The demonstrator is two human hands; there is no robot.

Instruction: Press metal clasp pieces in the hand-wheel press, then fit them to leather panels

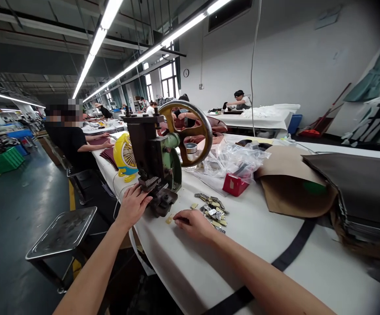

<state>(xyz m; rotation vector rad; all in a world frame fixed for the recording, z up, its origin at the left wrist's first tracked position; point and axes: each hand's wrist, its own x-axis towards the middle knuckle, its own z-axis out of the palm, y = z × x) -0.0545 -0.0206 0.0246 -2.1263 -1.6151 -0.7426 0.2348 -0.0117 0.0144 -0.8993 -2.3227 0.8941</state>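
Note:
A dark metal hand press (147, 153) with a green body stands at the table's edge. My left hand (132, 205) rests against its lower block, fingers stretched and thumb apart; some fingertips are hidden by the metal. To the right of the press base is my right hand (193, 224), low over the white table with curled fingers and the thumb close to the index finger. Whatever lies between those fingers is hidden. Just left of its fingertips lies a small yellowish piece (169, 219). A pile of small metal and yellowish plates (213, 211) sits beyond the right hand.
The press's large yellow-spoked handwheel (206, 135) sticks out rightward. Behind stand a yellow fan (123, 153), a red box (235, 185) and clear plastic bags (232, 157). Brown paper (294, 175) lies at right; a black strap (296, 245) crosses the table. A co-worker (68, 142) sits at left.

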